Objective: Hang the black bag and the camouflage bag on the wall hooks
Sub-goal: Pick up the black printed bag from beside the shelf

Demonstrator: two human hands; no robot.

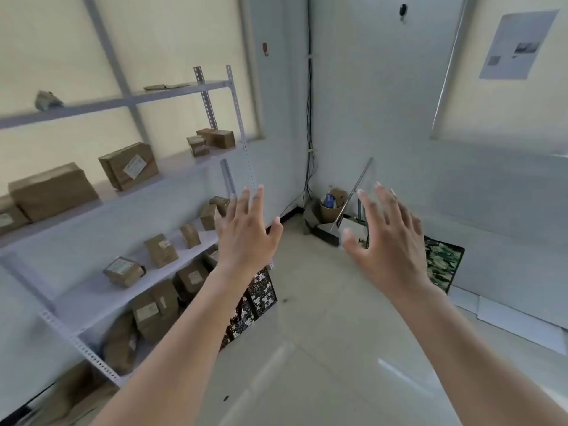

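Note:
A black bag with a white pattern (pixel 260 290) stands on the floor against the foot of the shelf rack, partly behind my left forearm. The camouflage bag (pixel 442 262) leans on the right wall at floor level, its left part hidden by my right hand. High on the walls are a red hook (pixel 265 48) left of the corner and a black hook (pixel 402 10) right of it. My left hand (pixel 246 232) and my right hand (pixel 390 238) are raised in front of me, fingers spread, holding nothing.
A grey metal shelf rack (pixel 172 167) with several cardboard parcels fills the left side. In the corner stand a bin (pixel 332 207) and a dustpan (pixel 353 229), with cables running down the wall. A paper sheet (pixel 516 44) hangs on the right wall. White boards lie along the right wall's base.

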